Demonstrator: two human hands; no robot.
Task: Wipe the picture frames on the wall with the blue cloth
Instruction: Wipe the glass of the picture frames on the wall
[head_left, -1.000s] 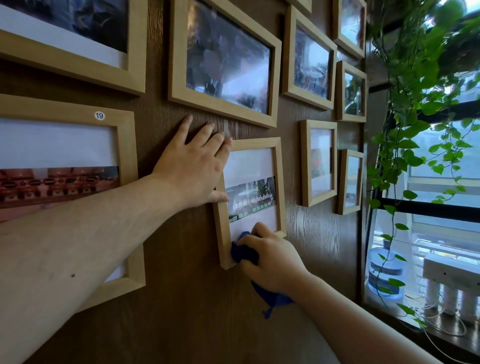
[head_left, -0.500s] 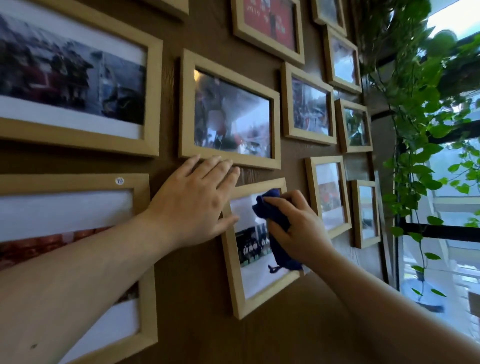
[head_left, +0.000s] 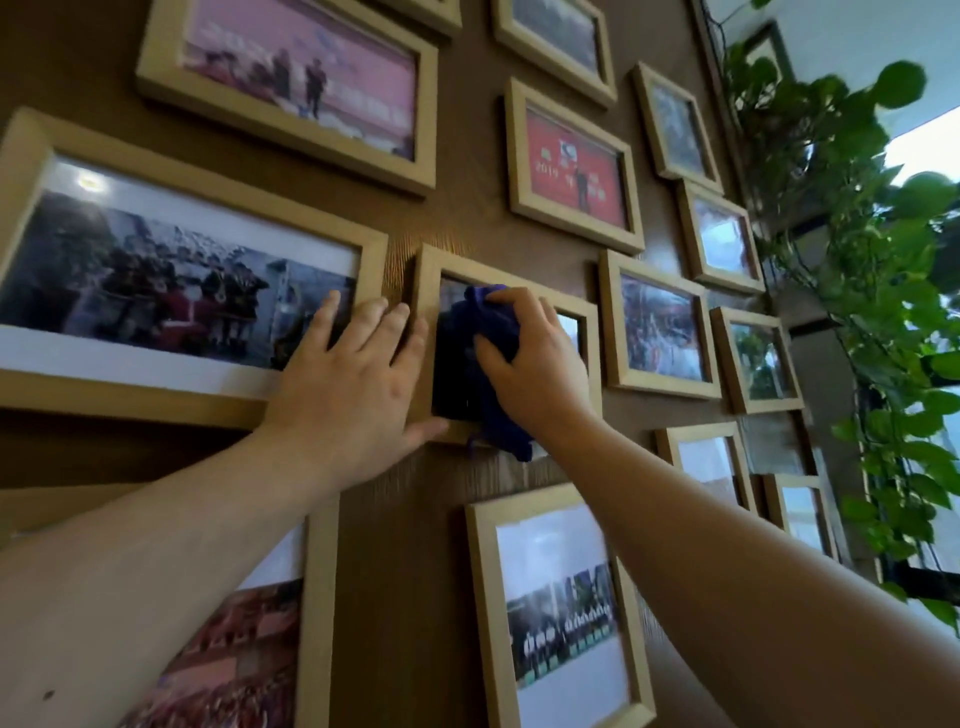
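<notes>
Left of centre: my left hand (head_left: 358, 389) flat, fingers spread wide, holding nothing, braced across gap between large frame (head_left: 182, 291) and middle frame (head_left: 589, 332), thumb under its bottom rail. Centre: blue cloth (head_left: 480, 338) bunched on middle frame's glass, tail hanging past lower edge. Right of it: my right hand (head_left: 535, 364) gripping cloth, pressing it to glass. To wipe well I judge: keep brace firm so frame won't swing, sweep glass edge to edge, then run rails. Far right: plant (head_left: 857, 218), well apart.
</notes>
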